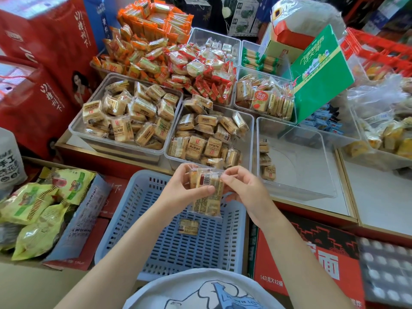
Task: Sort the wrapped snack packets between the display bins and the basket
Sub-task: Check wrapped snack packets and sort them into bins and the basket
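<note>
Over the blue slotted basket [138,221], both hands hold clear-wrapped tan snack packets [208,197]. My left hand [185,188] grips them from the left with its thumb across the front. My right hand [243,188] pinches the wrapper's top right edge. One packet [188,227] lies on the basket floor. Just beyond the hands, a clear display bin [250,130] is filled with similar packets. A nearly empty clear bin [312,172] to the right holds three packets [266,161] along its left wall.
Another full clear bin [77,123] stands at the left. Heaps of orange and red packets [156,47] rise behind. A green box [321,70] leans at the back right. Yellow-green bags [38,208] lie left of the basket; a red carton [312,259] sits right.
</note>
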The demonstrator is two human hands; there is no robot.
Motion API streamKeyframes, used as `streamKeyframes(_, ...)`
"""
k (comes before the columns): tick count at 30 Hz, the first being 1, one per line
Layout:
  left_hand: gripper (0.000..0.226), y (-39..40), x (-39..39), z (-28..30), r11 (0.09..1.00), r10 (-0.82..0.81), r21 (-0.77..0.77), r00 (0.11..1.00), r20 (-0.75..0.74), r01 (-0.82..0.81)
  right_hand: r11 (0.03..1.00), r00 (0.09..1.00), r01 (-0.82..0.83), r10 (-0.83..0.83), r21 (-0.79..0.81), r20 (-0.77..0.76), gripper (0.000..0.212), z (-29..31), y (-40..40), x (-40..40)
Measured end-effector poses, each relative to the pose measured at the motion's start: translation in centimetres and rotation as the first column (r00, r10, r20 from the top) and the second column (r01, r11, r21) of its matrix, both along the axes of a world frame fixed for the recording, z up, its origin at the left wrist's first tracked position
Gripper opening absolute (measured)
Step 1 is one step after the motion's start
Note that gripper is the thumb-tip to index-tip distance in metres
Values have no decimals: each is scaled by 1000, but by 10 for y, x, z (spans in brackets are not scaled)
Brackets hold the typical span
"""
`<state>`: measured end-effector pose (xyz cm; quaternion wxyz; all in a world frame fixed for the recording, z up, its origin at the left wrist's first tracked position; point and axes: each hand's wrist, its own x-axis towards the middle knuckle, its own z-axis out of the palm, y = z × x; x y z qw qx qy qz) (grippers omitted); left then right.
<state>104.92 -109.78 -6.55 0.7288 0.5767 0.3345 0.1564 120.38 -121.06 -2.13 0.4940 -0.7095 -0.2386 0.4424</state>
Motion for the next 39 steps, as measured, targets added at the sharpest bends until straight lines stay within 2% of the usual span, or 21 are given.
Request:
streamKeyframes(2, 75, 0, 0, 1, 1000, -17, -3, 1000, -13, 17, 999, 999, 30, -31, 39, 11, 4, -2, 0, 0)
streamKeyframes(6, 73, -1, 3, 2, 999, -31, -27, 998, -61, 29, 987, 991, 118, -125, 113, 51, 9, -2, 2, -1)
streamKeyframes(12, 70, -3, 5, 10, 997, -5, -74, 997, -76, -1, 961, 968, 252, -249, 117, -37, 6, -6, 3, 2)
streamKeyframes(14, 66, -5, 6, 9, 996, 28, -86, 997, -73, -35, 971, 970, 230, -223, 66, -100, 24, -6, 5, -1)
streamKeyframes(16, 58, -5, 6, 7, 993, 52, -106, 997, -55, -58, 995, 987, 91, -95, -38, -132, 56, -10, 3, -5)
streamKeyframes(17, 55, -5, 6, 6, 990, 54, -127, 998, -35, -58, 997, 989, 10, -21, -73, -149, 66, -13, 1, -7)
streamKeyframes(19, 52, -5, 6, 6, 982, 52, -181, 999, 6, -50, 998, 969, -59, 48, -36, -241, 59, -20, -1, -10)
streamKeyframes(23, 47, -8, 17, 7, 972, 63, -227, 997, 33, -54, 997, 935, -6, 31, 71, -352, 53, -27, -5, -4)
streamKeyframes(25, 35, -12, 33, 10, 982, 26, -186, 1000, 10, -24, 994, 931, 58, -21, 92, -364, 57, -28, -8, 7)
streamKeyframes(27, 15, -14, 57, 9, 997, -43, -74, 997, -56, 39, 989, 929, 139, -110, 56, -354, 57, -28, -12, 24)
streamKeyframes(30, 17, -12, 100, -11, 944, -135, 267, 967, -218, 192, 946, 890, 322, -315, -35, -329, 58, -31, -24, 66)
streamKeyframes(32, 33, -15, 129, -31, 898, -145, 353, 934, -327, 263, 905, 854, 417, -420, -79, -307, 59, -34, -37, 101)
streamKeyframes(34, 50, -22, 161, -45, 844, -125, 430, 897, -423, 320, 881, 837, 459, -472, -113, -278, 45, -42, -53, 138)
streamKeyframes(36, 65, -29, 196, -57, 746, -117, 529, 862, -493, 405, 877, 843, 461, -481, -137, -239, 33, -53, -67, 175)
streamKeyframes(39, 88, -37, 235, -78, 649, -88, 545, 764, -639, 531, 900, 888, 402, -428, -168, -169, 24, -73, -69, 218)
